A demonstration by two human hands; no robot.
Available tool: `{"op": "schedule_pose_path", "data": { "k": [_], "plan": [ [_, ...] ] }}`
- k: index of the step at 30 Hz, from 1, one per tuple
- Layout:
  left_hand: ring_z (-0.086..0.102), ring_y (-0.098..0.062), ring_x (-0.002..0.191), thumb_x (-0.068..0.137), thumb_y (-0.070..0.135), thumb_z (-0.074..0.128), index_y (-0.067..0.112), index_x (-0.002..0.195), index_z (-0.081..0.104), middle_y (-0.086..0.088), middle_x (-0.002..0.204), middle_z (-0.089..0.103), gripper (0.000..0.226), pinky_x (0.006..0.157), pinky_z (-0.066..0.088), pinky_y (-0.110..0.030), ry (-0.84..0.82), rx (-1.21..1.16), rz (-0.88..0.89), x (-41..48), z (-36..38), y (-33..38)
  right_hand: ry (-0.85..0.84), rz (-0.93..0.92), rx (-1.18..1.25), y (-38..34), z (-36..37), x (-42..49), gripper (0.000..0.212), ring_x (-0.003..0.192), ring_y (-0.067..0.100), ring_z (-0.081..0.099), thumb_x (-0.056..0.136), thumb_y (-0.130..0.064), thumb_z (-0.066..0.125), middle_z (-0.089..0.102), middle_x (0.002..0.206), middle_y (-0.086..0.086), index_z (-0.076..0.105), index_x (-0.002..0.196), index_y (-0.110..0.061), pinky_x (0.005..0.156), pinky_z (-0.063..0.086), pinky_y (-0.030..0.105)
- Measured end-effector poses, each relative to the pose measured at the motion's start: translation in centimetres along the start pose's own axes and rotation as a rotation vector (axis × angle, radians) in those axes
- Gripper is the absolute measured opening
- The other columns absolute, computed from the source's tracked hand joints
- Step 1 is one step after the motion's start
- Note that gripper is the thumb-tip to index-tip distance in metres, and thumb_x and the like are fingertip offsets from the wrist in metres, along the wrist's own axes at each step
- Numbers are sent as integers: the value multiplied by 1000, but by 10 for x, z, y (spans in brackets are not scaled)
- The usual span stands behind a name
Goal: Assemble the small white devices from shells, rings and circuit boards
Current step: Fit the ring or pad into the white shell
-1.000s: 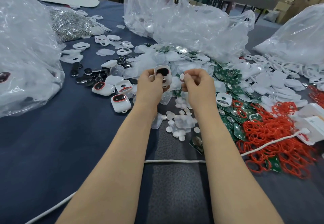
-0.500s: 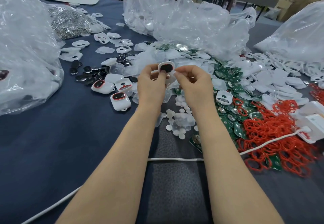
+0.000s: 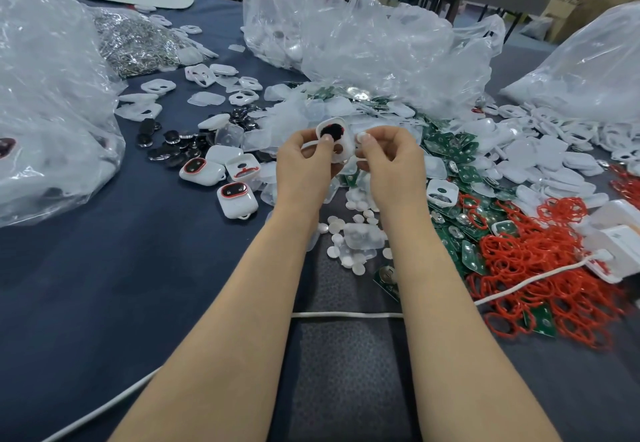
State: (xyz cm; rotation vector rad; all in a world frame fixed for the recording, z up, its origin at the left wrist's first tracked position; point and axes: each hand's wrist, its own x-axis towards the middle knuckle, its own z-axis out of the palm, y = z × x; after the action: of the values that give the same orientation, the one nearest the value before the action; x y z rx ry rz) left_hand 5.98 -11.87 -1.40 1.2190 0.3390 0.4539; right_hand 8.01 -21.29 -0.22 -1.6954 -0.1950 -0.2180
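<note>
1. Currently the left hand (image 3: 304,164) holds a white shell (image 3: 347,145) up over the middle of the surface (image 3: 104,286). Its fingers curl round the shell's left side, and its thumb presses on the face at a dark insert.
2. The right hand (image 3: 389,164) sits just beside the shell's right edge, fingers curled and tips pinched on a small white piece (image 3: 363,136). It is probably one of the white discs (image 3: 349,234) scattered on the near side of the hands, though it is too small to be sure.
3. The step looks like fitting a small part into the held shell. The dark insert and a trace of red are already in it, and a second opening below them is still empty.
4. The next move calls for lining the piece up with that opening and pressing it flat, with the left hand keeping the shell steady and tilted toward the person.
5. After that, supplies are close. The green circuit boards (image 3: 450,144) lie to the right and the red rings (image 3: 536,261) near right. Two closed devices (image 3: 237,199) rest to the left.
</note>
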Motion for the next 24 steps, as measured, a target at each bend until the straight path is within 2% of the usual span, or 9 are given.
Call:
{"op": "schedule_pose_path", "data": {
  "k": [3,6,12,16,21,24],
  "plan": [
    [66,-9,76,95,8,54,16,92,58,-2,86,66,9,73,57,-23,38,0,-24,2,-2,-1,-40,113,313,-4,-3,0,11,69,9,65,95,-2,53,69,81,4,56,88,-10,66,53,18],
    [67,-14,83,94,7,56,12,98,57,-8,93,67,7,73,57,-21,54,2,-36,3,-2,0,-114,240,608,-8,-7,1,12,65,9,66,93,1,53,71,76,6,58,85,-7,64,55,17],
    [67,-12,80,93,5,57,11,100,55,-7,92,66,9,70,56,-18,51,-8,-44,3,-2,1,-207,380,870,-12,-11,-1,13,62,9,64,91,2,54,70,73,7,62,82,-3,61,55,17],
    [68,-15,83,93,6,58,12,99,56,-8,94,67,8,75,57,-22,52,-6,-42,3,-3,2,-186,346,812,-12,-10,-1,14,63,8,66,90,6,54,69,73,6,63,84,-3,65,56,17],
    [67,-18,88,93,5,57,15,91,56,-14,98,68,11,71,57,-20,40,-32,-20,1,-2,4,-144,228,581,-8,-8,-1,13,68,6,67,88,5,60,67,76,3,64,91,-7,68,55,16],
    [67,-14,79,93,5,58,19,87,55,-6,84,68,16,71,56,-20,23,-35,9,0,-2,4,-107,154,405,-6,-6,-2,12,69,8,68,87,3,63,69,72,2,66,88,-8,69,54,17]
  ]
}}
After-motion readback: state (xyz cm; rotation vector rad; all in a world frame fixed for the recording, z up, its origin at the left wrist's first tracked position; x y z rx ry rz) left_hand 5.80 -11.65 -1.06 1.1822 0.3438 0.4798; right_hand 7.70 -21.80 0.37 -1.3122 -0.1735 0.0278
